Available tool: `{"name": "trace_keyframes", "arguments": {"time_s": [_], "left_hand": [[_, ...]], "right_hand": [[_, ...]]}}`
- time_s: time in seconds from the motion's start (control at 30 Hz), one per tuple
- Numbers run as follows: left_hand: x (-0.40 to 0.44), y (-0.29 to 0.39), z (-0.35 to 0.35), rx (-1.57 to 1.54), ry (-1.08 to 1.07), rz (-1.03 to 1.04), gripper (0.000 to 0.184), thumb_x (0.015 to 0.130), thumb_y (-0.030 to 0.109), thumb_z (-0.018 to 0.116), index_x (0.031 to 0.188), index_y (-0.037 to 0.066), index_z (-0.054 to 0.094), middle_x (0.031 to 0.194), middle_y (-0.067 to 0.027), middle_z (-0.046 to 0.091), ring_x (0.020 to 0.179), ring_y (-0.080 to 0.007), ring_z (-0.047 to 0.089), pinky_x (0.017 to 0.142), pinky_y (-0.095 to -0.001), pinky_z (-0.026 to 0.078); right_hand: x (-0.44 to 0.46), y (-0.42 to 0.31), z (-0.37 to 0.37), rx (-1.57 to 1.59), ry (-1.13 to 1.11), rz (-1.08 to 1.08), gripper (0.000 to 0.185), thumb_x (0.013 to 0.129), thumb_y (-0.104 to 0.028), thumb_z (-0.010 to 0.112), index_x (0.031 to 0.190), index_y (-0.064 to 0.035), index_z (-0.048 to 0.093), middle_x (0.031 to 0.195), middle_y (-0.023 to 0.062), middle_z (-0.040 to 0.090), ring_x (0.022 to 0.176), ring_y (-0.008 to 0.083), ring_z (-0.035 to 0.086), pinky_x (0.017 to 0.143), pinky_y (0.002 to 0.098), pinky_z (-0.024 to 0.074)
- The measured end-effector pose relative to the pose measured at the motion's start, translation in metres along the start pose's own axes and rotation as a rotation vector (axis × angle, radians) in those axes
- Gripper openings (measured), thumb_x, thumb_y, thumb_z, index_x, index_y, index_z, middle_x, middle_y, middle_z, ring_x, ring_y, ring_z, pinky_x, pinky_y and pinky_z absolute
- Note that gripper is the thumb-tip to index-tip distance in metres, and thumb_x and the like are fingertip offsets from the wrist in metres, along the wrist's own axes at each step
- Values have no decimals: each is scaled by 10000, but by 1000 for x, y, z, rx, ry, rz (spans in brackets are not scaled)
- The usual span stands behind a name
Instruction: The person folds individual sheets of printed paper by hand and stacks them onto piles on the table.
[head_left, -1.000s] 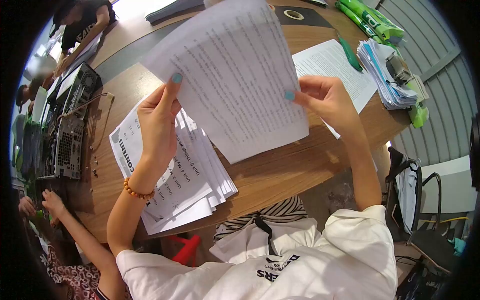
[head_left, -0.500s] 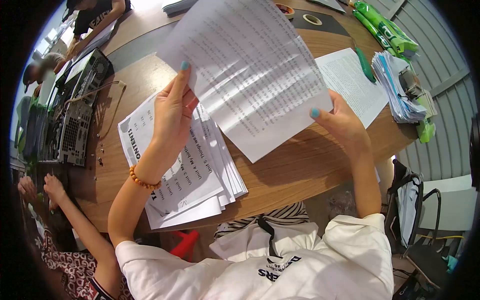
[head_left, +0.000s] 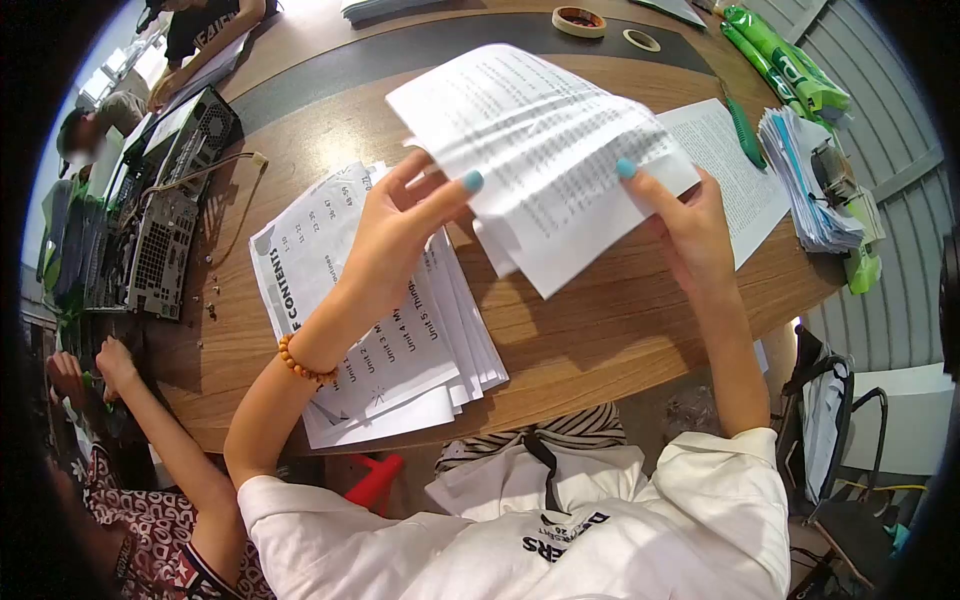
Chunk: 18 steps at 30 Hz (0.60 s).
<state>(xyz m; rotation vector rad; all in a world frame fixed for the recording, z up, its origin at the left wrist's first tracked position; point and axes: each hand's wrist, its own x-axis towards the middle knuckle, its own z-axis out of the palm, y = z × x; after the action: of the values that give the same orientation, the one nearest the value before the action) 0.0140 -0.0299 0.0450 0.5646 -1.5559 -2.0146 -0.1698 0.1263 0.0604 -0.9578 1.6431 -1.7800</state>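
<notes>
Between my two hands, above the desk, is a creased sheet of printed paper (head_left: 560, 150), bent and tilted, with what looks like another layer behind it. My left hand (head_left: 415, 205) pinches its left edge, thumb on the front and fingers behind. At the lower right edge, my right hand (head_left: 690, 215) grips it the same way. Below my left forearm lies a stack of printed pages (head_left: 400, 350) with a contents page on top. Another printed sheet (head_left: 735, 190) lies flat on the desk behind my right hand.
An opened computer case (head_left: 165, 210) with a loose cable stands at the left, small screws nearby. Tape rolls (head_left: 580, 22) lie at the back. A green-handled tool (head_left: 745, 130), a clipped paper pile (head_left: 810, 190) and green packages (head_left: 785, 70) are at the right. Other people work at the left.
The paper has come down and is more bent, its upper part folding over. My left hand has moved right, closer to my right hand. More of the desk's back shows.
</notes>
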Motion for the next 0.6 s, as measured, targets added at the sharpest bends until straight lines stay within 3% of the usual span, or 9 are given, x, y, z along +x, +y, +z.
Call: {"name": "trace_keyframes", "arguments": {"time_s": [0.2,0.27,0.47,0.6], "left_hand": [[1,-4,-2,-106,136,-23,400,797,94,652,1145,-35,505,1047,-120,592,965,-154,585,851,-271,491],[2,-5,-6,-160,215,-45,354,820,63,621,1135,-39,497,1074,-113,570,963,-151,584,847,-262,500],[4,-7,-4,-280,386,85,293,828,84,618,1071,-34,505,1054,-115,563,961,-155,573,859,-272,501],[3,-9,-2,-284,363,103,310,832,101,618,1081,-27,486,1078,-122,544,972,-171,570,885,-296,490]], "right_hand": [[-7,2,-4,-170,-108,57,366,789,-212,672,1004,63,560,882,144,641,726,169,646,610,257,539],[-12,6,-1,288,-173,168,468,800,-232,661,1127,56,490,973,182,616,835,210,641,707,292,542],[-29,14,18,250,-441,174,574,808,-232,656,1249,33,402,1170,199,525,1083,253,537,894,368,465],[-29,16,33,96,-381,151,589,800,-206,667,1260,36,390,1197,184,511,1062,239,543,915,366,442]]}}
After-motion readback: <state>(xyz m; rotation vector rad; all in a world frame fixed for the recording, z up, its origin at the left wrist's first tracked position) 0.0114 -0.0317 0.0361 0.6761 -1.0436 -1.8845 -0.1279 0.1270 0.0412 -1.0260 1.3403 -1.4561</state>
